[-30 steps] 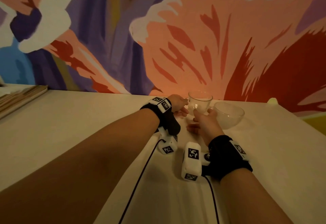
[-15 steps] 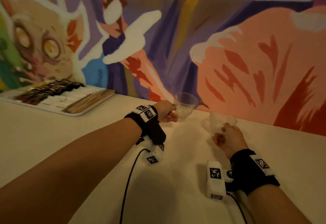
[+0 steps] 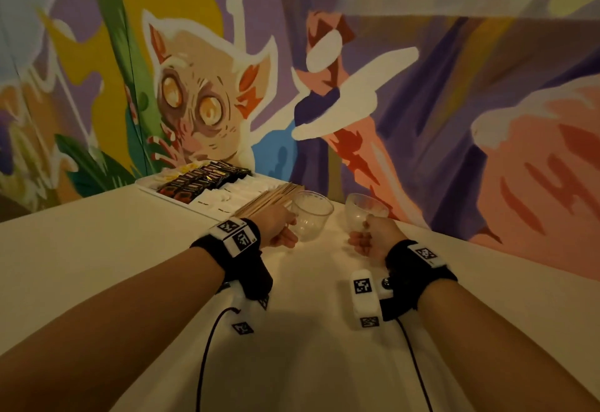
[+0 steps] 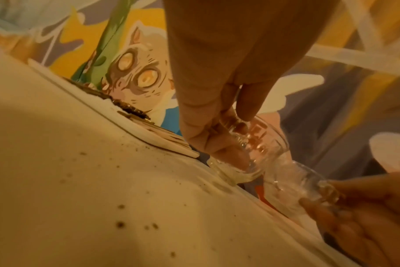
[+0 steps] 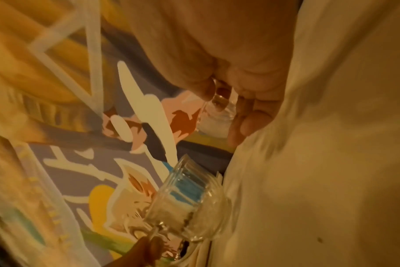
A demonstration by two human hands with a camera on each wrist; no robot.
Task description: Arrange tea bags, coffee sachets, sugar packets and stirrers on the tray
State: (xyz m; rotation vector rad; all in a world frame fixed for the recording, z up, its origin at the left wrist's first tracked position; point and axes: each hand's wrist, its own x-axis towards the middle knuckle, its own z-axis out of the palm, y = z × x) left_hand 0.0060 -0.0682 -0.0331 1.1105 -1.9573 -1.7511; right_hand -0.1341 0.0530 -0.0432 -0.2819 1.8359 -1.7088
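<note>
My left hand (image 3: 276, 228) gripping a clear glass cup (image 3: 311, 215), my right hand (image 3: 373, 239) gripping a second glass cup (image 3: 362, 212), both just right of the tray (image 3: 146, 184) on the desk (image 3: 97, 249), sachets (image 3: 201, 179) and wooden stirrers (image 3: 268, 202) laid in it.

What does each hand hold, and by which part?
The left hand holds one glass cup by its handle side; the right hand holds the other glass cup likewise.

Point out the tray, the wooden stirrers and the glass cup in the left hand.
tray (image 3: 146, 183), head view, on its bare white near-left rim.
wooden stirrers (image 3: 269, 201), head view, on the middle of the bundle.
glass cup (image 3: 310, 218), head view, on its clear side wall, beside the left hand (image 3: 276, 226).
</note>
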